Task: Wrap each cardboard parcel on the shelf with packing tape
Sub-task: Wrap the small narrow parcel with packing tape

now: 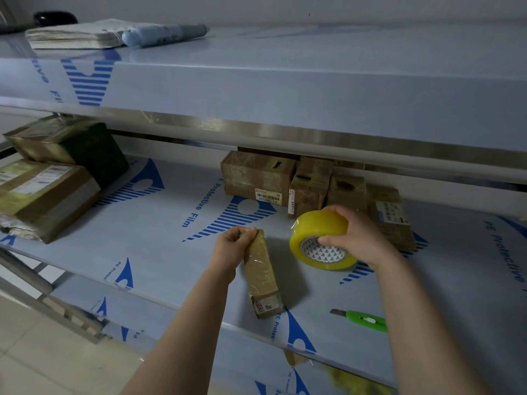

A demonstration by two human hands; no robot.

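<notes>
Forearms reaching over the shelf (159,246), I am pinching the far end of the parcel (261,276) lying there in my left hand (232,246) fingers while my right hand (360,238) fingers are gripping the tape roll (318,232), aiming for taut, wrinkle-free film.

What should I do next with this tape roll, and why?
Probably draw the tape roll in the right hand toward you along the narrow parcel, laying tape down its top. The left hand grips the parcel's far end, and a short clear strip seems to span from there to the roll.
</notes>
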